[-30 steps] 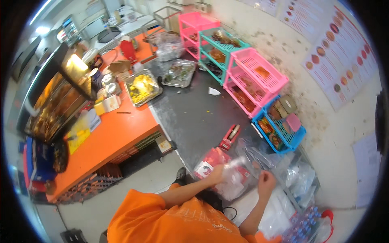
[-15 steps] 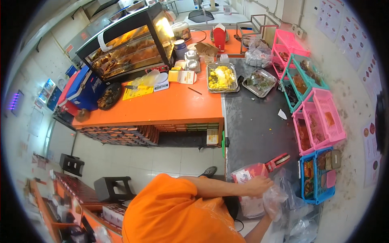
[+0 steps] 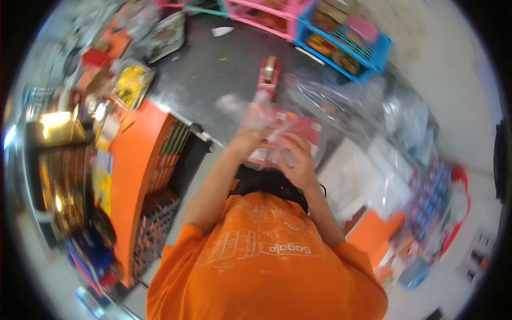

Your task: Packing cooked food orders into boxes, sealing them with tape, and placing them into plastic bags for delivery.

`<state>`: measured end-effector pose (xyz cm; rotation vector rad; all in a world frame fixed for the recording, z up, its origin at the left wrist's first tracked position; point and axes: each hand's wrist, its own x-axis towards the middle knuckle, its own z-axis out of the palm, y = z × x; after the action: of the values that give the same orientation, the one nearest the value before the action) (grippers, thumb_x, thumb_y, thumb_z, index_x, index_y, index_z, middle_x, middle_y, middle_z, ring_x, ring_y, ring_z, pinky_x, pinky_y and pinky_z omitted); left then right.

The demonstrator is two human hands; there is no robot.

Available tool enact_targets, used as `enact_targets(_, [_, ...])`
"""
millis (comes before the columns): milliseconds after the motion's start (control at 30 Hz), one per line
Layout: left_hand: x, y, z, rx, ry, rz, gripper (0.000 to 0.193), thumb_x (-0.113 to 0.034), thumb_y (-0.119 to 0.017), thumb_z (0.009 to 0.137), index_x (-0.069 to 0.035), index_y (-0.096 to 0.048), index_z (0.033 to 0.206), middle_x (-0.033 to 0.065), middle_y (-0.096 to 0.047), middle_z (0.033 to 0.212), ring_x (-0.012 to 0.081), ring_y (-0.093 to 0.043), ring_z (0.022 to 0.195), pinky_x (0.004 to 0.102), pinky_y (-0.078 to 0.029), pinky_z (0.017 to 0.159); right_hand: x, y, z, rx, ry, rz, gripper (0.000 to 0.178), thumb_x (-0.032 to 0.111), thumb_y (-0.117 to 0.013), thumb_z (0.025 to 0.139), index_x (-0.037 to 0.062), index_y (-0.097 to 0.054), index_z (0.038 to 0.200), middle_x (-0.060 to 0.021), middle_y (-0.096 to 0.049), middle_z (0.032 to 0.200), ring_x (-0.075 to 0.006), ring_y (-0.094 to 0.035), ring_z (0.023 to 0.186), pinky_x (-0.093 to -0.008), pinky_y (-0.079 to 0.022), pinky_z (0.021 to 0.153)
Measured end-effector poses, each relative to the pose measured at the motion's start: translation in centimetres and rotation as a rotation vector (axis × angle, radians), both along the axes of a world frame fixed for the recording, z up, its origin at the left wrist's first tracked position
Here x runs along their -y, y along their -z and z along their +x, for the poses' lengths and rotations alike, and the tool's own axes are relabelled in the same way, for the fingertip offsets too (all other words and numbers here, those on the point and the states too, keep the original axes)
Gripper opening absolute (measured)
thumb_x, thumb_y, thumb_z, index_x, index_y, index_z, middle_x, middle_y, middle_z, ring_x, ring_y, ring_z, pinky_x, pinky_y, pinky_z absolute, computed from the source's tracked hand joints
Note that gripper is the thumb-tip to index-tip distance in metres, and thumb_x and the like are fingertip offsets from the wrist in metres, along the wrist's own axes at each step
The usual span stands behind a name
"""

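Note:
In front of my chest, my left hand and my right hand are close together with thin clear plastic between them. My left fingers are closed on the plastic, while my right fingers bend toward the left ones over another part of it. Blur hides the plastic's exact shape. Beneath both hands lies a red-and-white printed pack at the counter's near edge. Just beyond it rests a red hand tool, which resembles a tape dispenser.
A blue basket with packets and a pink basket line the dark counter's far side. Clear plastic bags and white sheets lie right. An orange counter carries a glass food display case, left.
The view has swung right and down, bringing my chest and both forearms into the middle. The clear plastic, earlier bunched around my right hand, now spreads between both hands above the pack.

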<state>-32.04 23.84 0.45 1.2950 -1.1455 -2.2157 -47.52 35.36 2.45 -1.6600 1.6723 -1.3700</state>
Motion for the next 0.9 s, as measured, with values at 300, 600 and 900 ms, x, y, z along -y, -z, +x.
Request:
enact_targets(300, [-1.0, 1.0, -0.6, -0.171, -0.149, 0.218, 0.025, -0.016, -0.069, 0.091, -0.004, -0.064, 0.112, 0.0049, -0.066, 0.103, 0.0128, -0.066, 0.088, 0.0241, -0.057, 0.066, -0.2, 2.9, 0.9, -0.069, 0.140, -0.099, 0.024, 0.014, -0.076, 0.074, 0.0159, -0.072, 0.098, -0.0010, -0.061, 0.103, -0.0243, -0.055, 0.096, -0.0401, -0.039, 0.086])
enact_targets(600, [-1.8, 0.9, -0.6, -0.166, -0.157, 0.060, 0.027, -0.017, -0.067, 0.093, 0.000, -0.063, 0.113, 0.0071, -0.065, 0.104, 0.0168, -0.065, 0.090, 0.0301, -0.058, 0.076, 1.5, 3.2, 2.3, 0.435, 0.196, 0.118, 0.008, 0.011, -0.066, 0.085, 0.0043, -0.068, 0.082, -0.0082, -0.061, 0.086, -0.0283, -0.056, 0.088, -0.0385, -0.042, 0.081])
enact_targets(900, [-1.7, 1.2, -0.3, -0.138, -0.115, -0.011, 0.029, -0.018, -0.064, 0.094, 0.002, -0.061, 0.114, 0.0090, -0.063, 0.107, 0.0184, -0.063, 0.097, 0.0344, -0.057, 0.081, 2.5, 3.4, 2.4, 0.540, 0.190, 0.266, 0.022, 0.015, -0.060, 0.088, 0.0005, -0.064, 0.071, -0.0112, -0.059, 0.081, -0.0275, -0.056, 0.085, -0.0372, -0.043, 0.078])
